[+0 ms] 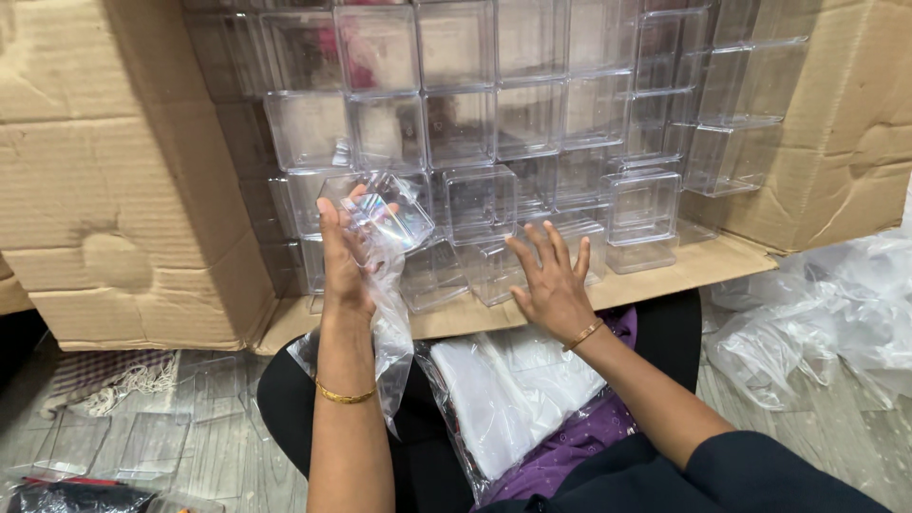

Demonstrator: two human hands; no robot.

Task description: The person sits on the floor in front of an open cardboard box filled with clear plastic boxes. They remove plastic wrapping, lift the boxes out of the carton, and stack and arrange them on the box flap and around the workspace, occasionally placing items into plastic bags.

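Floor: pale grey wood-look boards [836,446], seen at the lower left and lower right
Backdrop: large brown cardboard carton [114,171] lying on its side, flaps folded open, its wall creased and dented
Right side: a second cardboard flap [855,123] angled outward
Left corner: a checked cloth with a frayed fringe [104,375] lying on the floor
Right corner: crumpled clear plastic sheeting [826,313] heaped on the boards
Light: soft, even indoor light, no hard shadows
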